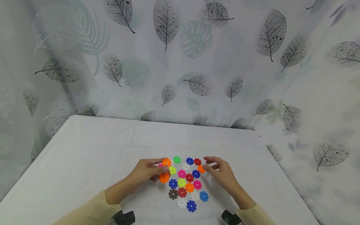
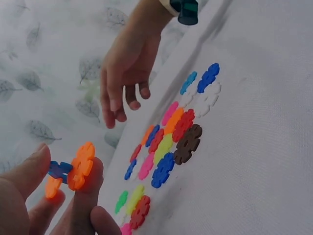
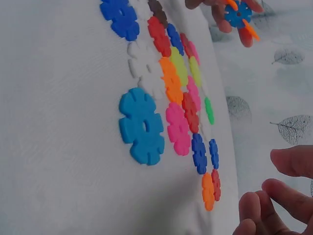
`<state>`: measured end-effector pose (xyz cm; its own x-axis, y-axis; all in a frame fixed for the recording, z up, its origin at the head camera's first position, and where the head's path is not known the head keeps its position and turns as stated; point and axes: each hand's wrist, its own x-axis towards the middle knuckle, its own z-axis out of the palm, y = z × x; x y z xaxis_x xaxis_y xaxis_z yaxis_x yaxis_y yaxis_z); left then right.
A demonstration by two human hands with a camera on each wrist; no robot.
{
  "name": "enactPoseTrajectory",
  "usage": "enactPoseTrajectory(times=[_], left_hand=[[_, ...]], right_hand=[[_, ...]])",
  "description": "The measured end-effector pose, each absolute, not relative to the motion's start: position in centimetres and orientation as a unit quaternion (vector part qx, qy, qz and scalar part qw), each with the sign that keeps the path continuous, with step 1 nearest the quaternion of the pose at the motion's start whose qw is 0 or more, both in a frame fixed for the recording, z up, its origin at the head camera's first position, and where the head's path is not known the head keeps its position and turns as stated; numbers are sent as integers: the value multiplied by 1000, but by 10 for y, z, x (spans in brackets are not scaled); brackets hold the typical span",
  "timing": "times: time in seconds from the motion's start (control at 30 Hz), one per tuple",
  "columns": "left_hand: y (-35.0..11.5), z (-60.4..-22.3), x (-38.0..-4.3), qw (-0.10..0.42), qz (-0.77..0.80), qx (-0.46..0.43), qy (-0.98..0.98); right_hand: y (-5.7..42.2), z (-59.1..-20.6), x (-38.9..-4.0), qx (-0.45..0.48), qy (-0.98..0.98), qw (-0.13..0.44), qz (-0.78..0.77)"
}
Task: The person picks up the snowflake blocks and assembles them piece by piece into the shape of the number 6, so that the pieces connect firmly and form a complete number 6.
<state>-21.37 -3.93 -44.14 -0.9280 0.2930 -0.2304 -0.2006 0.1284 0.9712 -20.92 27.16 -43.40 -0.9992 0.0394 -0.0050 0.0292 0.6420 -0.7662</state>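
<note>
My left hand (image 1: 148, 170) pinches a small joined piece above the left side of a cluster of flower-shaped plastic discs. In the left wrist view, the piece consists of a blue disc (image 2: 59, 171) slotted between two orange discs (image 2: 82, 166). On the right, my right hand (image 1: 222, 175) hovers beside the cluster, its fingers loosely bent and nothing between them. Nearest to it lie an orange disc (image 3: 208, 191) and a red disc (image 3: 216, 185), both apart from the fingertips in the right wrist view.
Loose discs, among them a light blue one (image 1: 204, 196), a dark brown one (image 1: 173, 194) and a green one (image 1: 177, 160), lie flat on the white-covered table (image 1: 112, 137). Behind it hangs a leaf-patterned curtain (image 1: 191, 65). Dark devices (image 1: 125, 217) sit at both wrists.
</note>
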Motion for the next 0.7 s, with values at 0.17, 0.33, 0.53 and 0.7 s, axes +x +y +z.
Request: enactPoseTrajectory(times=[0.17,0.33,0.53,0.7], left_hand=[[-40,-441,-212,185,662,33,725],[-41,-441,-212,187,667,40,721],[-42,-442,-212,192,673,40,714],[-43,-441,-212,203,676,45,707]], right_hand=[[274,-440,-204,-19,-918,-38,393],[273,-442,-199,2,-927,-69,368],[270,-441,-196,42,-938,-94,330],[266,-441,-193,56,-942,-97,316]])
